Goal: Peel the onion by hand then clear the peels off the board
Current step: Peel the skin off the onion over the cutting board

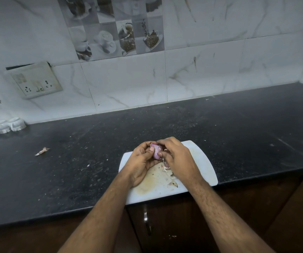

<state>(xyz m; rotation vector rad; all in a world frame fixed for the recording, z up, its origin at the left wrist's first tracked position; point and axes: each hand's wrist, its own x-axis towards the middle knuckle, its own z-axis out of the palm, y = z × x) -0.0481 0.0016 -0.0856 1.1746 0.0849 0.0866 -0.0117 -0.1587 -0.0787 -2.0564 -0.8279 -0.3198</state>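
A small purple onion (156, 152) sits between both hands above the white cutting board (204, 166). My left hand (142, 162) cups it from the left, thumb on its skin. My right hand (177, 157) pinches its right side, fingers curled over the top. Several loose peel bits (172, 183) lie on the board below my right hand. Most of the onion is hidden by the fingers.
The board lies on a dark speckled counter (92, 157), overhanging its front edge. One stray peel (42, 151) rests on the counter to the left. White holders (4, 126) stand at the far left by the tiled wall. A cabinet handle (147, 223) is below.
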